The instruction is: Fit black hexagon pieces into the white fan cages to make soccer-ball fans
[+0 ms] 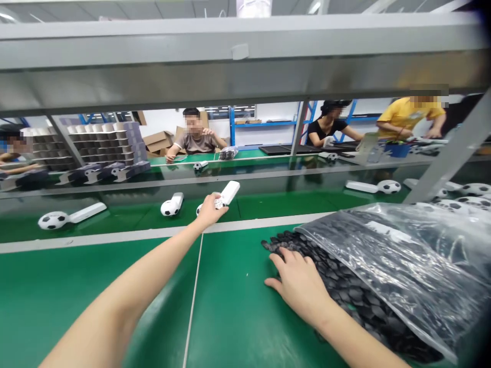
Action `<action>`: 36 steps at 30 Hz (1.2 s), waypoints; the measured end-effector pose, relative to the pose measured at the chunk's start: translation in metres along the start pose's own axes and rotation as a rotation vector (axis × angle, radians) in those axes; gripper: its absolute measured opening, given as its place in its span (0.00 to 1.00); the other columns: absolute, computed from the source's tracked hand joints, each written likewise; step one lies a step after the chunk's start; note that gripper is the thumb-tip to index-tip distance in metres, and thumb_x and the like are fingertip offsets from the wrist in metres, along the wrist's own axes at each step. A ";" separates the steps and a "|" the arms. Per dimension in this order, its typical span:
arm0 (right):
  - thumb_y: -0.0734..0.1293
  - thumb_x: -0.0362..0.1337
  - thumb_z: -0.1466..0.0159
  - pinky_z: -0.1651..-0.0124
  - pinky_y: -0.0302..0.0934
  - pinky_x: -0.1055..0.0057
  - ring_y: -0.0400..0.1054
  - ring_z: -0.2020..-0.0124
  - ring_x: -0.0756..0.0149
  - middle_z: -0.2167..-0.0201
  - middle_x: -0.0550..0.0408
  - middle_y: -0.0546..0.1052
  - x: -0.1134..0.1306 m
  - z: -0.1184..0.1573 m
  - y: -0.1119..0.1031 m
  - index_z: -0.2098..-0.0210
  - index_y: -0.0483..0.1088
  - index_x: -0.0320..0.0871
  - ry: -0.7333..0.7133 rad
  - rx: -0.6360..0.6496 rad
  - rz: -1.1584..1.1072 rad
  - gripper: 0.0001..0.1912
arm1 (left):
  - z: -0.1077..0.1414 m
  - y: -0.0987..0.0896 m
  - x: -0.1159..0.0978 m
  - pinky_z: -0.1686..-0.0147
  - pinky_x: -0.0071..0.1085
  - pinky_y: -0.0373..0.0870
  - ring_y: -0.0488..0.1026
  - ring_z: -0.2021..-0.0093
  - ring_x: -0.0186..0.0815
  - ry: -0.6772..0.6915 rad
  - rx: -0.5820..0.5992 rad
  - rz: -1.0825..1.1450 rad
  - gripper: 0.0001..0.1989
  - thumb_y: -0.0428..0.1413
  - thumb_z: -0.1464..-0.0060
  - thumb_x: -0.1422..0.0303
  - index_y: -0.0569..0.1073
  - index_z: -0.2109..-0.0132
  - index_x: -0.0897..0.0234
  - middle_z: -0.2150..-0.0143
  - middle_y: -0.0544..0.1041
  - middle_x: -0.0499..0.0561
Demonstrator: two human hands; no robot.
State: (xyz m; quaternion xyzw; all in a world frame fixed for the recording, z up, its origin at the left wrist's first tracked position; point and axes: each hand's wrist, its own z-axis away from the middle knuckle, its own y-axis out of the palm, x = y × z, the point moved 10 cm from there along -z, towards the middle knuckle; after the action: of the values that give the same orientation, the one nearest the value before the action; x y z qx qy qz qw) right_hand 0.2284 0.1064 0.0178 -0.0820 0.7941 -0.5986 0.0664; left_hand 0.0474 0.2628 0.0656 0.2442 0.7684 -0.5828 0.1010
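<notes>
One white ball-ended device (230, 193) sits gripped in the left hand (210, 211). The right hand (301, 282), fingers spread, lies against black pieces (335, 273).

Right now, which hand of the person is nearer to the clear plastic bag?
Right. The right hand is at the black pieces by the open mouth of the plastic bag. The left hand is farther away, to the bag's left, holding a white device.
</notes>
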 end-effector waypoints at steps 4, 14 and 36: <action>0.67 0.40 0.43 0.60 0.57 0.60 0.66 0.58 0.52 0.61 0.45 0.74 -0.012 0.001 0.005 0.58 0.71 0.44 0.040 0.131 0.009 0.13 | -0.035 -0.006 0.023 0.51 0.45 0.61 0.65 0.50 0.41 -0.090 -0.040 -0.149 0.19 0.47 0.42 0.57 0.66 0.51 0.66 0.50 0.68 0.56; 0.64 0.34 0.41 0.61 0.52 0.63 0.65 0.61 0.56 0.66 0.48 0.73 -0.020 -0.007 0.010 0.65 0.71 0.42 0.043 0.189 -0.019 0.06 | -0.019 -0.035 0.127 0.55 0.43 0.60 0.64 0.53 0.51 -0.201 0.198 -0.490 0.18 0.50 0.52 0.61 0.69 0.55 0.66 0.58 0.65 0.57; 0.61 0.34 0.38 0.77 0.53 0.76 0.60 0.85 0.79 0.69 0.56 0.72 -0.018 -0.006 0.013 0.67 0.67 0.41 0.089 0.218 -0.522 0.04 | 0.146 0.017 -0.027 0.66 0.33 0.64 0.70 0.62 0.44 0.330 0.622 -0.205 0.28 0.52 0.55 0.47 0.64 0.53 0.60 0.60 0.73 0.54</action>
State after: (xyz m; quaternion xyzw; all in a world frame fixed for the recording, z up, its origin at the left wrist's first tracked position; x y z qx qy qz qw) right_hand 0.2445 0.1197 0.0075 -0.2496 0.6794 -0.6802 -0.1163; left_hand 0.0601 0.1218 0.0193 0.2755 0.5810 -0.7484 -0.1624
